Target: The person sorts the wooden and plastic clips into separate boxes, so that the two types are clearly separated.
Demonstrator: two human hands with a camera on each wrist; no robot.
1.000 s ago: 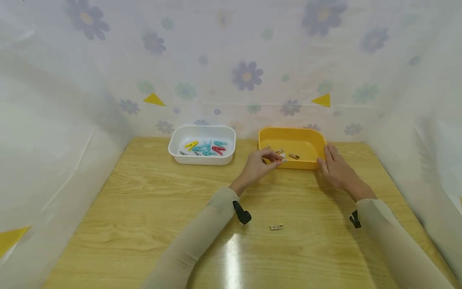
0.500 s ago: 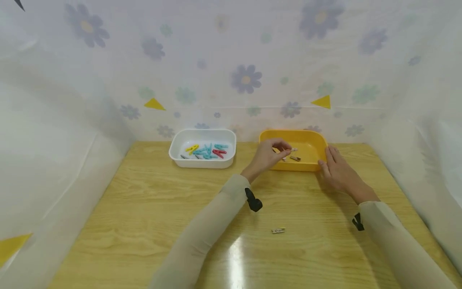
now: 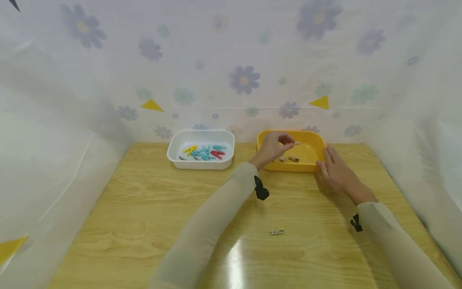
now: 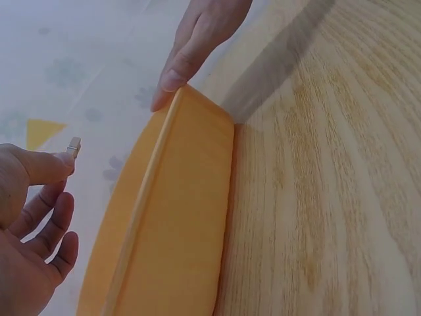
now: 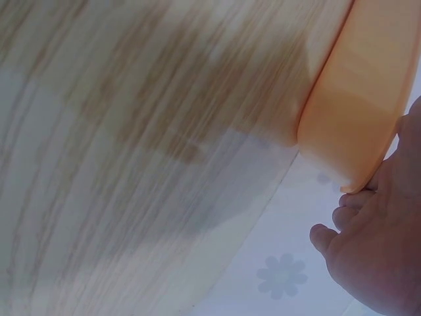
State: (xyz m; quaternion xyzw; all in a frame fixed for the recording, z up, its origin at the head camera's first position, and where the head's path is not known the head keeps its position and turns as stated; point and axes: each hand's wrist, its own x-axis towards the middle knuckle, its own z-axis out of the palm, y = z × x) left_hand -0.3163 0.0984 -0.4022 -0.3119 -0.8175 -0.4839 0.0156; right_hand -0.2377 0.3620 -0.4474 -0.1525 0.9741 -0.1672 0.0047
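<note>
My left hand (image 3: 271, 147) is over the yellow tray (image 3: 301, 166), pinching a small wooden clothespin (image 3: 297, 143) between thumb and forefinger. The left wrist view shows the end of this clothespin (image 4: 74, 147) sticking out past the fingertips, with the other fingers loosely bent below. At the tray's right end, my right hand (image 3: 338, 170) holds the rim, thumb toward the near corner. Another wooden clothespin (image 3: 294, 159) lies on the tray floor beside a small pale piece (image 3: 282, 159). Part of the tray's left side is hidden behind my left hand.
To the left stands a white tray (image 3: 200, 164) containing several plastic clothespins, among them a yellow one (image 3: 190, 150) and a red one (image 3: 217, 154). One wooden clothespin (image 3: 277, 232) lies nearer on the wooden table (image 3: 144, 208). A flowered curtain (image 3: 202, 88) hangs behind.
My left hand has moved from the tray's near rim up and right, farther over the yellow tray, carrying the clothespin. My right hand has kept its place at the rim.
</note>
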